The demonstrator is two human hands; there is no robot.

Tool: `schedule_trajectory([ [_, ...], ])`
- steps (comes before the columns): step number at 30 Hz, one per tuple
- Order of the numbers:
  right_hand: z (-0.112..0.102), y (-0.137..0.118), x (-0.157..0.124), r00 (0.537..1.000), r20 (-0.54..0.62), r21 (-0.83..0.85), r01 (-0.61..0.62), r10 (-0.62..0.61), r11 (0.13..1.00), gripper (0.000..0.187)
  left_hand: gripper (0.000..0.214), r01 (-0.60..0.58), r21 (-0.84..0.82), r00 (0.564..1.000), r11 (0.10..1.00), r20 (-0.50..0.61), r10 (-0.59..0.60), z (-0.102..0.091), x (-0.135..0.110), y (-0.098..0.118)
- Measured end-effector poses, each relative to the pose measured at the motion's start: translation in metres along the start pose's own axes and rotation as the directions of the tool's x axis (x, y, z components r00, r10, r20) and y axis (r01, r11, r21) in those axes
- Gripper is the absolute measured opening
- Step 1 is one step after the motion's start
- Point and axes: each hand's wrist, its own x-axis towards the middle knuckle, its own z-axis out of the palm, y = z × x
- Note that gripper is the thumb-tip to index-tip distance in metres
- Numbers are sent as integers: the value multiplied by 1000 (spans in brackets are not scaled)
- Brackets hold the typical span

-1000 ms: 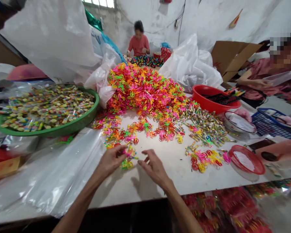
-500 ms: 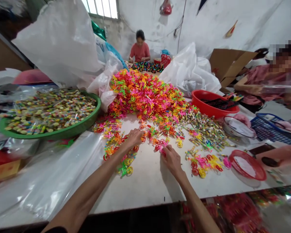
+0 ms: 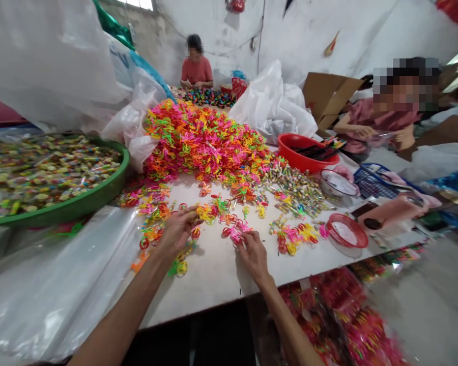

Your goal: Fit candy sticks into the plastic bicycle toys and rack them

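Note:
A big heap of small bright plastic toy pieces with round loops [image 3: 206, 142] spreads over the white table [image 3: 213, 274]. My left hand [image 3: 177, 231] is at the heap's near edge, its thumb and fingers closed on a yellow-orange plastic piece [image 3: 205, 213]. To its right, my right hand [image 3: 255, 254] pinches a pink plastic piece [image 3: 236, 234] low over the tabletop. Red loops lie close to these fingertips. Loose green and yellow pieces [image 3: 180, 267] rest beside my left wrist. Another small group of pieces [image 3: 295, 236] lies right of my right hand.
At left stand a green basin [image 3: 118, 183] of striped wrapped sticks and clear plastic bags [image 3: 72, 284]. Similar small sticks [image 3: 297, 188] are piled on the right, near a red basin [image 3: 299, 158] and a red basket [image 3: 346, 230]. Two people [image 3: 197, 71] sit across and to the right.
The view has swung to the right, so everything sits further left. My left hand has drawn back a little with a yellow-orange piece showing at its fingertips. My right hand stays by the pink piece.

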Motion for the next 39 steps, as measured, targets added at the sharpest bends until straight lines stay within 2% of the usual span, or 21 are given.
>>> schedule_trajectory([
  [2,1,-4,2,1000,-18,19,4,-3,1000,24,13,173,-216,985,961,20,-173,6,-19,-6],
  [4,2,-4,8,998,-30,35,-46,48,998,27,13,335,-423,936,842,51,-348,11,-36,-13],
  [5,2,-3,13,997,-10,48,-79,80,996,26,15,379,-476,915,794,65,-398,13,-42,-16],
  [7,1,1,24,992,81,107,-108,100,988,23,22,390,-467,910,794,63,-410,16,-53,-23],
  [9,-2,4,38,982,170,199,-116,83,973,19,34,364,-387,924,847,38,-380,17,-60,-29],
  [11,-9,6,54,975,185,212,-163,124,964,21,44,322,-279,943,905,15,-331,17,-65,-33],
  [13,-21,11,69,968,146,144,-223,202,964,25,43,280,-150,960,948,18,-280,15,-68,-36],
  [16,-46,28,83,949,46,-134,-303,311,944,24,26,224,-28,975,974,17,-223,10,-71,-36],
  [19,-66,50,82,911,-3,-397,-379,412,836,20,27,236,-139,970,962,-23,-241,6,-71,-32],
  [23,-66,61,72,918,48,-442,-333,393,833,21,32,340,-298,930,892,-32,-365,9,-69,-25],
  [25,-57,56,68,933,41,-401,-312,358,861,26,33,383,-348,912,856,-9,-411,14,-69,-22],
  [26,-53,52,65,934,33,-314,-329,356,891,29,34,400,-379,904,834,12,-428,15,-69,-21],
  [28,-43,38,56,916,60,47,-400,397,915,33,39,421,-434,894,796,51,-445,17,-72,-20],
  [29,-38,28,48,898,118,285,-440,425,851,33,42,429,-450,890,783,59,-453,18,-73,-19],
  [30,-33,18,39,878,203,496,-474,434,727,30,43,435,-460,885,774,58,-463,18,-75,-19],
  [32,-24,-5,18,849,365,728,-516,383,451,19,36,438,-472,882,765,59,-468,18,-78,-18],
  [33,-21,-16,7,838,417,772,-531,353,350,15,30,437,-473,883,765,64,-464,18,-80,-19],
  [35,-16,-37,-10,820,473,806,-551,322,218,16,22,431,-468,889,771,77,-451,19,-83,-20],
  [37,-14,-52,-19,807,483,827,-548,340,126,19,21,428,-455,893,781,83,-442,20,-86,-21],
  [39,-15,-60,-20,810,445,855,-512,383,89,23,22,436,-446,892,782,95,-443,19,-88,-23],
])
